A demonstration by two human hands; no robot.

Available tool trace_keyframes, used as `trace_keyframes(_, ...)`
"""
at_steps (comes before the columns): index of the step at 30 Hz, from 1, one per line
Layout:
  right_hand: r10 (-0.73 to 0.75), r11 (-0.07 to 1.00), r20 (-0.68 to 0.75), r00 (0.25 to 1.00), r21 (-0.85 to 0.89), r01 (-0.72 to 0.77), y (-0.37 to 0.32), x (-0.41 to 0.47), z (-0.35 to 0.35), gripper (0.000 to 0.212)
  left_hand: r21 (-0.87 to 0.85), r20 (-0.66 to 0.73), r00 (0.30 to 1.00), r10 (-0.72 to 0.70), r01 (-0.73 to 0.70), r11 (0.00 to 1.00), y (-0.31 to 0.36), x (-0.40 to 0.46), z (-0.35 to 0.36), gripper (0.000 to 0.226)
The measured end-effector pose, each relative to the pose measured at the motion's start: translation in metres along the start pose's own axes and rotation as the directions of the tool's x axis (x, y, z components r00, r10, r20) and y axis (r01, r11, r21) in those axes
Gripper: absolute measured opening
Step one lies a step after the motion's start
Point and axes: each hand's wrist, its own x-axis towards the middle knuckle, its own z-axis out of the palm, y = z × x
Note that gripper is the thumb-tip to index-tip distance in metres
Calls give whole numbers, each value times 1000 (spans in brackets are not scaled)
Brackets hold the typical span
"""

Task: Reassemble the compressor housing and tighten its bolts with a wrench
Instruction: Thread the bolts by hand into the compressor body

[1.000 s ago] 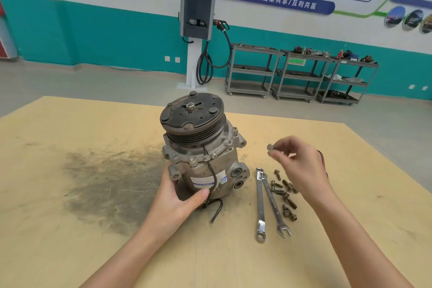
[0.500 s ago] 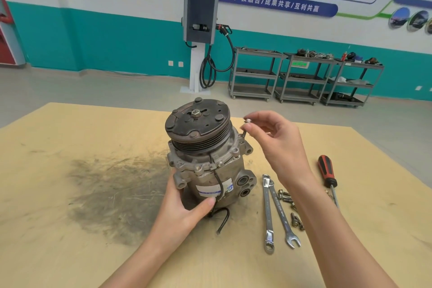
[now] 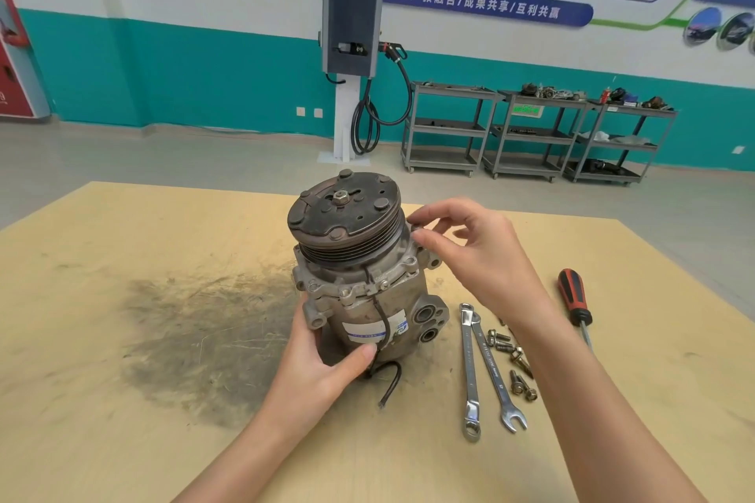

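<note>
On a stained wooden table (image 3: 122, 441), two wrenches (image 3: 484, 372) lie side by side just beside loose bolts (image 3: 512, 359), with a screwdriver (image 3: 574, 298) farther right. Left hand (image 3: 322, 363) grips the lower body of the compressor (image 3: 359, 274), which stands upright mid-table, pulley on top. Right hand (image 3: 474, 249) pinches thumb and forefinger at its upper flange; what they hold is hidden. Beyond stand carts (image 3: 531, 135) and a charger (image 3: 351, 29).
</note>
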Motion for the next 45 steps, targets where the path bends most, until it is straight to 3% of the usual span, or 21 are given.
trace_keyframes(3, 84, 995, 3, 996, 46, -84, 0, 0, -3, 10, 1, 0, 1000, -6, 6, 1000, 1, 0, 0, 79)
trace_keyframes(9, 94, 996, 8, 995, -8, -94, 0, 1, 0, 14, 7, -1, 1000, -9, 9, 1000, 0, 1, -1, 80)
trace_keyframes(16, 174, 973, 12, 985, 154, -173, 1, -1, 6, 4, 19, 11, 1000, 10, -10, 1000, -1, 2, -2, 79)
trace_keyframes(18, 187, 964, 20, 982, 190, -188, 3, -1, 10, 11, 16, 15, 1000, 15, -16, 1000, -1, 2, -2, 79)
trace_keyframes(21, 165, 966, 95, 982, 186, -180, 5, -2, 13, 15, 5, 19, 1000, 18, -19, 1000, -1, 1, -2, 79)
trace_keyframes(25, 171, 907, 198, 965, 352, -233, 7, -1, 8, 20, 3, 23, 1000, 15, -15, 1000, 0, 1, -2, 81)
trace_keyframes(31, 206, 864, 97, 974, 448, -228, 10, -2, 18, 9, 12, 21, 1000, 12, -13, 1000, 3, 0, -1, 82)
trace_keyframes(37, 193, 872, 178, 965, 421, -252, 13, -1, 9, 13, 19, 22, 1000, -1, 0, 1000, 2, 0, -2, 83)
trace_keyframes(43, 206, 840, 89, 974, 495, -223, 12, -2, 18, 11, 20, 22, 1000, -7, 7, 1000, 1, 1, -3, 82)
trace_keyframes(45, 199, 840, 120, 973, 490, -232, 12, -2, 16, 8, 18, 24, 1000, -4, 4, 1000, 2, 1, -3, 82)
